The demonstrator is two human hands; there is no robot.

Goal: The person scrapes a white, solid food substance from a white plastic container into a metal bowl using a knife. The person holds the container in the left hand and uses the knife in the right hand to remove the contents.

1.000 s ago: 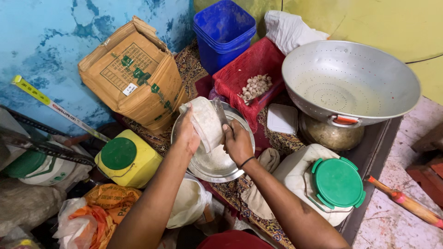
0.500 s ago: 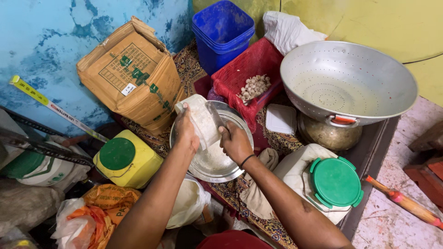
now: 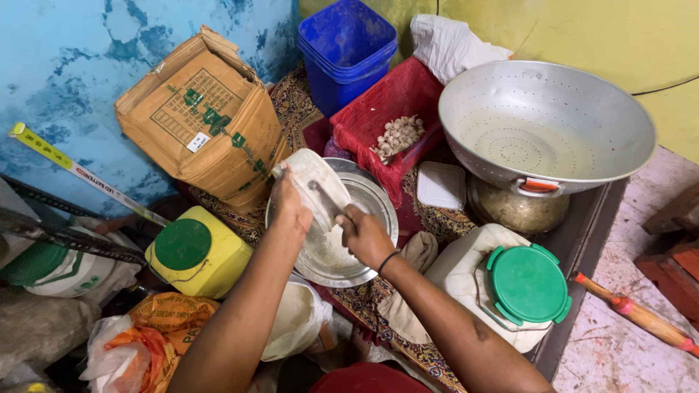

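Tilting white bag lower than before | left hand grips bag | right hand pinches bag over steel bowl

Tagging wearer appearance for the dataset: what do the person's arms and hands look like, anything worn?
Both forearms are bare, no sleeves in view. The left hand has no glove or band that shows. The right hand is ungloved too, with a thin dark band around the wrist. No rings can be made out.

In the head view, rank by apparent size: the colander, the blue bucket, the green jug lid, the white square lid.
1. colander
2. blue bucket
3. green jug lid, though it lies nearer the camera, so unsure
4. white square lid
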